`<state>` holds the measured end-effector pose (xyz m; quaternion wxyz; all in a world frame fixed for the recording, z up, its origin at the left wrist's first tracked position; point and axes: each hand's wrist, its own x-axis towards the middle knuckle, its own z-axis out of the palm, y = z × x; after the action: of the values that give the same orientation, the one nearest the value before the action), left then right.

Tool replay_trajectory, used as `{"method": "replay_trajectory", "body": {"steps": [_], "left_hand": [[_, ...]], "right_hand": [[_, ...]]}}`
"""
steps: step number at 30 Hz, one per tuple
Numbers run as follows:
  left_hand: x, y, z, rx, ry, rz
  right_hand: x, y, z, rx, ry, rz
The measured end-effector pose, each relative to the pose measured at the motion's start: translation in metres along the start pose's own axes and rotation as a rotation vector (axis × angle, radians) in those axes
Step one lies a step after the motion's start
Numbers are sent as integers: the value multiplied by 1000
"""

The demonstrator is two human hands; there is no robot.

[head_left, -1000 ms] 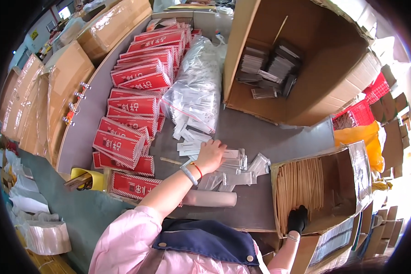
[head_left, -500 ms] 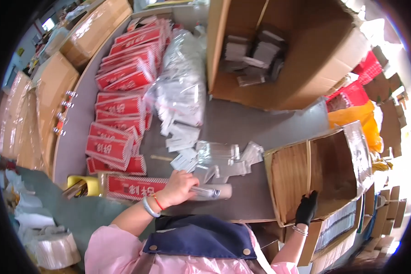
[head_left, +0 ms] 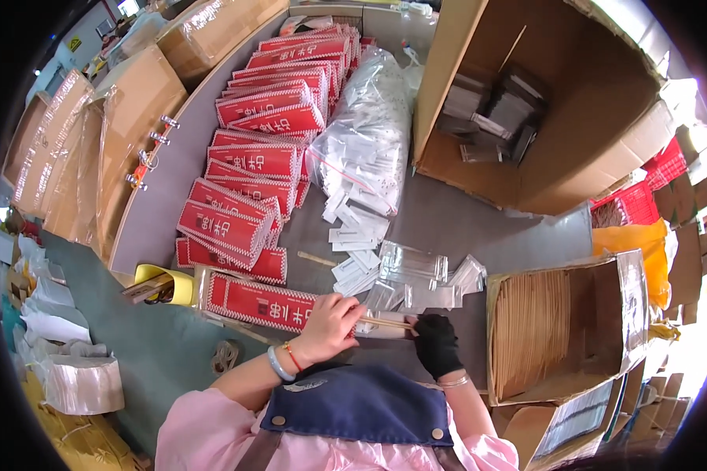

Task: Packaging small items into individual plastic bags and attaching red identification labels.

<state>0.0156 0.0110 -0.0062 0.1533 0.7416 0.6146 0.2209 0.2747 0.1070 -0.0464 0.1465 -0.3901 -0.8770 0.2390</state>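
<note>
Bare, with its fingers closed, my left hand lies over the right end of a long red printed packet near the table's front edge. Thin wooden sticks run from its fingertips to my right hand, which wears a black glove and is closed on their other end. How the sticks meet the packet is hidden under my left hand. Just beyond lie clear plastic sleeves and small white paper packets.
Stacked red packets fill the table's left side beside a clear bag of white packets. A carton of wooden sticks stands right; a tall carton stands behind. A yellow cup is at the left edge.
My right hand has come left from the stick carton, bringing wooden sticks up to my left hand, which stays over the red packet. The whole view has shifted a little.
</note>
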Motion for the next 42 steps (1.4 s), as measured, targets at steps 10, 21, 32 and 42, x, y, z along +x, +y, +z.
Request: {"method": "replay_trajectory", "body": {"steps": [10, 21, 32, 42], "left_hand": [[19, -1, 13, 48, 3, 78], [49, -58, -87, 142, -52, 276], [-22, -33, 14, 154, 166, -504], [-29, -38, 15, 14, 205, -446]], "right_hand": [[19, -53, 38, 653, -9, 110], [16, -25, -41, -75, 126, 37], [21, -51, -28, -206, -38, 2], [35, -70, 17, -13, -187, -137]]}}
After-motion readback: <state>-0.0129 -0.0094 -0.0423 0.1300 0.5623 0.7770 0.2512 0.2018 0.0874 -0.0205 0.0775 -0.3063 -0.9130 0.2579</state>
